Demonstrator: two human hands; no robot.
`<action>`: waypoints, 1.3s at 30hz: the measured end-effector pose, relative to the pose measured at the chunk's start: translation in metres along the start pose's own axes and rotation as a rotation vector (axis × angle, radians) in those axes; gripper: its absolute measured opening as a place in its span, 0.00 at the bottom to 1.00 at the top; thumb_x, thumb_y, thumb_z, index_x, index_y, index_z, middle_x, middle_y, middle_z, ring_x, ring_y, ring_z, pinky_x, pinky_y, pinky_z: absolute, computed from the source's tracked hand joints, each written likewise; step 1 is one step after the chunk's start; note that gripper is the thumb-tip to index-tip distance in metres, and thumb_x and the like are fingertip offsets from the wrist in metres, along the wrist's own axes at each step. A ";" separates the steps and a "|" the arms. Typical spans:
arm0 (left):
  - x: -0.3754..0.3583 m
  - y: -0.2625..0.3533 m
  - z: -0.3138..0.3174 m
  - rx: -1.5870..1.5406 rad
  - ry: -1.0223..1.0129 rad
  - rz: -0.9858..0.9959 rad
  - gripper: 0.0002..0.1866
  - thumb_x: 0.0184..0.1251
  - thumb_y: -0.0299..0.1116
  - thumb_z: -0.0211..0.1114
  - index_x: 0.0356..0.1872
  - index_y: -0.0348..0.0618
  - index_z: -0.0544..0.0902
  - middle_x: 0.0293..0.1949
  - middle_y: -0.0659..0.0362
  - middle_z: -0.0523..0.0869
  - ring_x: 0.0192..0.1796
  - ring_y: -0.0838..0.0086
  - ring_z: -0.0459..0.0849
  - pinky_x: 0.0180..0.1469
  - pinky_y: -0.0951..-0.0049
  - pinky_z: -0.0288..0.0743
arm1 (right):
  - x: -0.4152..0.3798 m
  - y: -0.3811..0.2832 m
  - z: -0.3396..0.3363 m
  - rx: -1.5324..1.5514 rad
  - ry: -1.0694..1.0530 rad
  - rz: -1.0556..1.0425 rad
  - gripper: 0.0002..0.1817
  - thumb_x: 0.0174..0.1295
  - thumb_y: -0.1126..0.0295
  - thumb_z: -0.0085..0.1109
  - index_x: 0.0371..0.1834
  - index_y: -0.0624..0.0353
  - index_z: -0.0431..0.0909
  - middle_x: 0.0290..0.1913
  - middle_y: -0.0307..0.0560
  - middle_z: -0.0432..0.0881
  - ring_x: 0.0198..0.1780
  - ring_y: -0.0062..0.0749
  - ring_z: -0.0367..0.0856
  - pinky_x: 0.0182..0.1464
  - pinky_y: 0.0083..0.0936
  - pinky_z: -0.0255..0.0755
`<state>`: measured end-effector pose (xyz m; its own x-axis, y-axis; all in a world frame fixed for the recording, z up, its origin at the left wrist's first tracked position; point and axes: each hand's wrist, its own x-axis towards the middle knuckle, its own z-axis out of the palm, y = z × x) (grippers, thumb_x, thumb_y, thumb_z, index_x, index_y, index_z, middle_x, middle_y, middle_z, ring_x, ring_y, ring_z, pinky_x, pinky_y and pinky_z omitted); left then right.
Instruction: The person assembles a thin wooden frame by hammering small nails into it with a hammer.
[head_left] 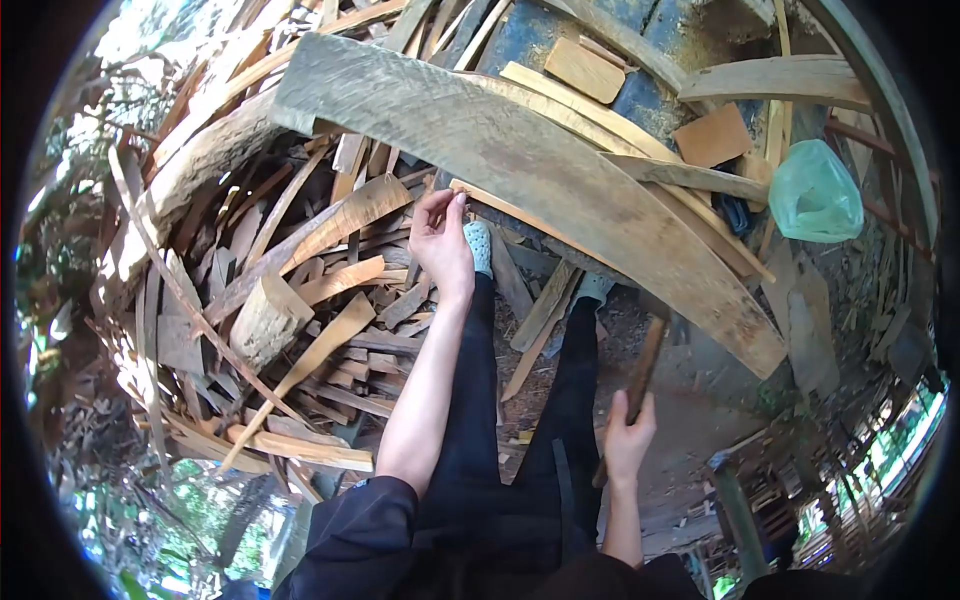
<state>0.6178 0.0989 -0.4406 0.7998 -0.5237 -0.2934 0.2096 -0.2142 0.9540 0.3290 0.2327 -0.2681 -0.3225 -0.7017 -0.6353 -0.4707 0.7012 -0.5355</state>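
Observation:
A long, broad, curved plank [520, 165] lies slantwise in front of me, its left end higher in the view. My left hand [442, 240] is raised close to the plank's near edge, thumb and fingers pinched together; I cannot tell what sits between the fingertips. Lower right, my right hand [630, 432] is wrapped round the wooden handle of a hammer [648, 362]. The handle points up toward the plank, and its dark head end overlaps the plank's lower edge in this view. A paler strip of wood [540, 222] runs beneath the plank's near side.
Scrap wood [370, 345] is heaped on the left, with a short log [268, 322] in it. Beyond the plank are a small wooden block [585, 70], a brown flat piece [713, 135] and a green plastic bag [815, 192]. My feet are under the plank's near edge.

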 end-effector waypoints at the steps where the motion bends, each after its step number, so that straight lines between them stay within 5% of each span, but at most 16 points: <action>1: -0.002 0.010 0.004 -0.021 0.012 -0.028 0.06 0.73 0.20 0.70 0.47 0.33 0.86 0.44 0.58 0.90 0.46 0.80 0.88 0.52 0.78 0.82 | -0.004 -0.002 0.015 -0.021 -0.021 -0.021 0.14 0.76 0.63 0.65 0.48 0.65 0.79 0.32 0.48 0.84 0.34 0.33 0.84 0.40 0.31 0.77; 11: 0.000 0.011 -0.013 0.358 -0.137 0.181 0.02 0.72 0.18 0.67 0.42 0.31 0.83 0.35 0.63 0.89 0.40 0.86 0.84 0.45 0.80 0.78 | 0.011 -0.054 0.118 0.011 -0.187 -0.197 0.17 0.76 0.61 0.66 0.56 0.63 0.77 0.34 0.57 0.88 0.37 0.55 0.90 0.38 0.37 0.79; 12: 0.000 0.010 -0.015 0.373 -0.163 0.207 0.02 0.72 0.18 0.67 0.42 0.31 0.83 0.35 0.63 0.89 0.39 0.86 0.84 0.45 0.79 0.78 | 0.015 -0.057 0.127 0.012 -0.185 -0.193 0.17 0.76 0.61 0.66 0.56 0.63 0.77 0.34 0.57 0.88 0.37 0.55 0.90 0.38 0.37 0.79; 14: 0.000 0.009 -0.016 0.380 -0.166 0.205 0.03 0.72 0.19 0.67 0.43 0.31 0.84 0.35 0.62 0.90 0.39 0.85 0.84 0.45 0.78 0.78 | 0.026 -0.062 0.144 0.066 -0.129 -0.253 0.12 0.77 0.65 0.63 0.49 0.63 0.77 0.35 0.53 0.87 0.36 0.40 0.88 0.41 0.34 0.78; 16: 0.000 0.009 -0.016 0.387 -0.161 0.203 0.04 0.71 0.20 0.67 0.44 0.31 0.84 0.34 0.61 0.91 0.39 0.85 0.84 0.45 0.77 0.78 | 0.038 -0.056 0.156 0.055 -0.117 -0.299 0.12 0.77 0.65 0.62 0.49 0.64 0.77 0.35 0.55 0.87 0.36 0.44 0.88 0.41 0.36 0.78; 28: -0.006 -0.032 -0.038 0.421 -0.173 0.272 0.11 0.65 0.20 0.71 0.48 0.33 0.86 0.42 0.53 0.92 0.45 0.74 0.89 0.50 0.72 0.79 | 0.062 -0.041 0.163 -0.062 -0.138 -0.432 0.15 0.77 0.64 0.63 0.51 0.67 0.76 0.38 0.61 0.88 0.40 0.57 0.90 0.41 0.40 0.79; 39: -0.008 -0.069 -0.057 0.533 -0.220 0.205 0.11 0.63 0.23 0.73 0.45 0.34 0.87 0.41 0.47 0.90 0.47 0.51 0.89 0.51 0.60 0.79 | 0.072 -0.041 0.160 -0.091 -0.136 -0.498 0.18 0.76 0.62 0.64 0.53 0.70 0.76 0.36 0.66 0.86 0.40 0.66 0.87 0.41 0.43 0.78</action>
<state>0.6286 0.1650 -0.5005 0.6471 -0.7438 -0.1674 -0.2916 -0.4443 0.8471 0.4566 0.1737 -0.3805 0.0652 -0.9203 -0.3858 -0.6109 0.2689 -0.7446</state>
